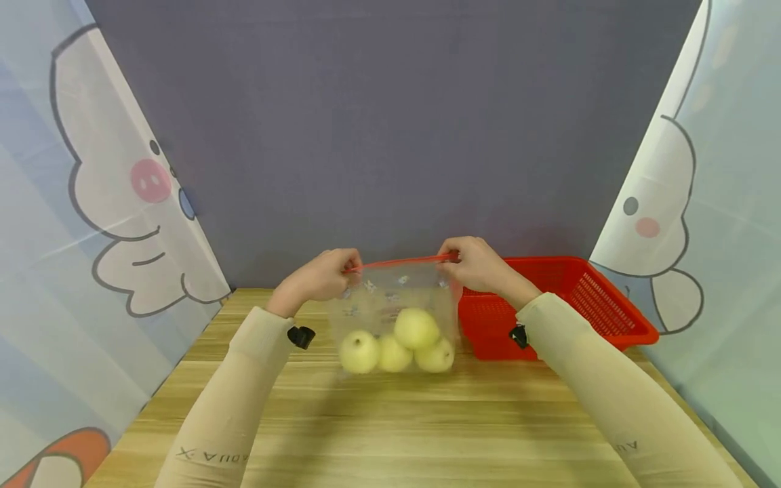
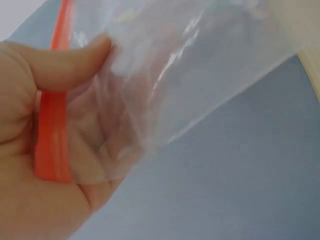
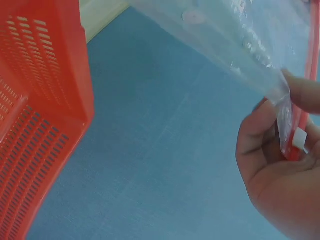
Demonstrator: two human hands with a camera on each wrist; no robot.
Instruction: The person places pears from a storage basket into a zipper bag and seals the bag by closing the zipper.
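Observation:
A clear zip bag with a small printed pattern hangs upright between my two hands. Several round pale yellow-green fruits, apples or pears, lie in its bottom. My left hand pinches the left top corner, and in the left wrist view its thumb lies over the red zip strip and clear film. At the other top corner, my right hand grips the bag between thumb and fingers. A white slider shows by that hand in the right wrist view. I cannot tell whether the bag touches the table.
A red perforated plastic basket stands on the right of the wooden table, partly behind my right forearm. A grey-blue panel rises behind the table. Curtains with cartoon prints hang at both sides.

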